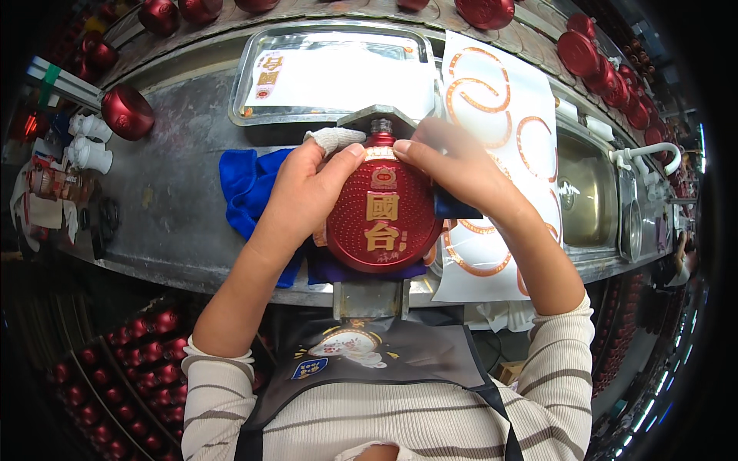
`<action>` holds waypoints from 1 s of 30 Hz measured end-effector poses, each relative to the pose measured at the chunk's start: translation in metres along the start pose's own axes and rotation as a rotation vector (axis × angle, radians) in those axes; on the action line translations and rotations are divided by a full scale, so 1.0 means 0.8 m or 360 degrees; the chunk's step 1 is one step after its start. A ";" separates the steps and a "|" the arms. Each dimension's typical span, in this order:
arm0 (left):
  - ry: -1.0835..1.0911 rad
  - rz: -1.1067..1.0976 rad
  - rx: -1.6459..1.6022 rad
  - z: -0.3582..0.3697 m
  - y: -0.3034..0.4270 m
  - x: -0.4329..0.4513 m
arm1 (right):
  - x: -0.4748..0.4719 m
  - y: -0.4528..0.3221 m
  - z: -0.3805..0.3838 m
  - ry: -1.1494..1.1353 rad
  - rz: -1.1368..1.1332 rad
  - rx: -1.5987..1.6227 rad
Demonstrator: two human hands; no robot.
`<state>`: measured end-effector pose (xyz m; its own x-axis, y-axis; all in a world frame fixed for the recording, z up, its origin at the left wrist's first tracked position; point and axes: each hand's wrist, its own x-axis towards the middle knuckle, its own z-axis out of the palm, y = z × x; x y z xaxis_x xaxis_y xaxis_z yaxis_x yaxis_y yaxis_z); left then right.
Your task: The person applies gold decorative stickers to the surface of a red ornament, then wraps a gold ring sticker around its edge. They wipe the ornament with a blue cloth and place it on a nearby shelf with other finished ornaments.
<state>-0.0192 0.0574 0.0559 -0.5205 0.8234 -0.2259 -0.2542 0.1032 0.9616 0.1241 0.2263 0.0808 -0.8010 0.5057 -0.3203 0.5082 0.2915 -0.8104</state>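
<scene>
A round red bottle point(383, 213) with gold characters lies face up on cloths, its neck against a metal bracket point(377, 113). My left hand point(311, 178) rests on its upper left, thumb on a gold band point(380, 153) at the base of the neck; a white covering wraps one finger. My right hand point(455, 164) has its thumb at the band's right end, its other fingers blurred. Blue cloth point(245, 184) lies left of the bottle. To the right, a white sheet point(539, 230) carries curved orange-gold strips.
Behind the bottle is a clear tray point(237, 98) holding a white sheet with gold decals. A sink point(588, 196) with a white faucet point(651, 151) lies at the right. Another red bottle point(127, 112) sits on a fixture at the left. Several red bottles line the conveyor point(323, 12) at the back.
</scene>
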 end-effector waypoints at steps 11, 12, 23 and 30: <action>0.0053 0.0022 0.0385 0.007 0.007 0.007 | -0.017 0.016 -0.018 -0.0172 -0.0081 0.0349; 0.0071 0.0053 0.0427 0.007 0.005 0.007 | -0.018 0.016 -0.018 -0.0187 -0.0076 0.0372; 0.0020 -0.0198 0.0081 -0.006 0.014 0.000 | -0.009 0.008 -0.019 -0.0140 -0.0011 0.0240; -0.0035 -0.0139 0.0130 -0.005 0.015 -0.009 | -0.005 0.003 -0.015 -0.0233 0.0017 0.0327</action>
<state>-0.0221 0.0504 0.0687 -0.4813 0.8212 -0.3067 -0.2300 0.2193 0.9481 0.1320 0.2347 0.0857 -0.8409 0.3803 -0.3850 0.4538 0.1080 -0.8845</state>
